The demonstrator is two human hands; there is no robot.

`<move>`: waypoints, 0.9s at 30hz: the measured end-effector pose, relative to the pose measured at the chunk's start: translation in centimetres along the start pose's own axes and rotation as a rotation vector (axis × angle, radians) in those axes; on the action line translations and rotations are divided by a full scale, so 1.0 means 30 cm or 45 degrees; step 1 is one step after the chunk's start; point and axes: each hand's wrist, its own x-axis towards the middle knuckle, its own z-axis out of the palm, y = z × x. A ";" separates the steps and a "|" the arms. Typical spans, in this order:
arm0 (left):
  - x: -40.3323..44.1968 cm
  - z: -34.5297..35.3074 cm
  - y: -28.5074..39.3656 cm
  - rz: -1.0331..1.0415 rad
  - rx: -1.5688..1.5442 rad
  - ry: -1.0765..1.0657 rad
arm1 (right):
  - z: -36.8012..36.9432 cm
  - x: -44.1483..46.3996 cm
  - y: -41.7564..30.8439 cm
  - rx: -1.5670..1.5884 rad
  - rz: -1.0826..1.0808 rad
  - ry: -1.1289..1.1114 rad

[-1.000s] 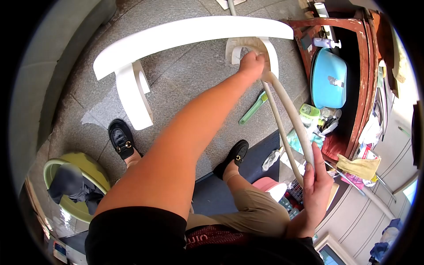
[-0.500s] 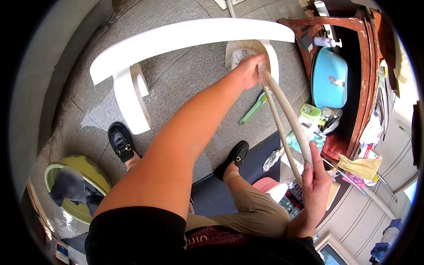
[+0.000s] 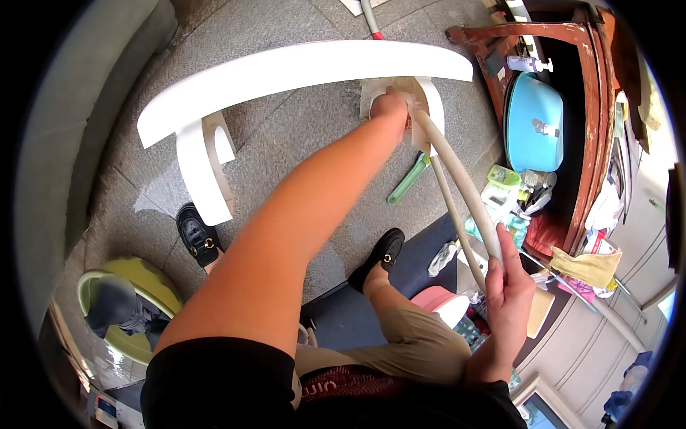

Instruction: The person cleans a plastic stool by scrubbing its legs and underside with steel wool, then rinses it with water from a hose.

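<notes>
A long, curved white piece with two legs lies across the floor. My left hand reaches into the hollow inner side of its right leg, beside crumpled pale material. The fingers look curled, but what they hold is hidden. A beige hose runs from that leg down to my right hand, which is closed around it with the thumb along one side. A thinner beige strip runs alongside the hose. Near the right leg, a green-handled tool lies on the floor.
At right, a worn reddish-brown wooden cabinet holds a blue basin and a pump bottle. A green bucket with dark cloth stands lower left. A pink-and-white container is near my knee. A pole with a red band lies at the top.
My left hand has moved left and deeper into the right leg's hollow, away from the hose end. The white piece has shifted slightly downward. My right hand keeps hold of the hose.
</notes>
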 end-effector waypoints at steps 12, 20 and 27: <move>0.053 -0.147 -0.061 1.924 1.178 -0.213 | -0.022 0.002 0.024 0.111 0.177 -0.165; 0.246 -0.217 -0.033 1.155 1.437 -0.221 | 0.010 0.026 0.030 0.093 0.105 -0.135; 0.283 -0.223 -0.187 0.567 1.206 0.217 | 0.033 0.068 0.057 0.029 -0.009 -0.049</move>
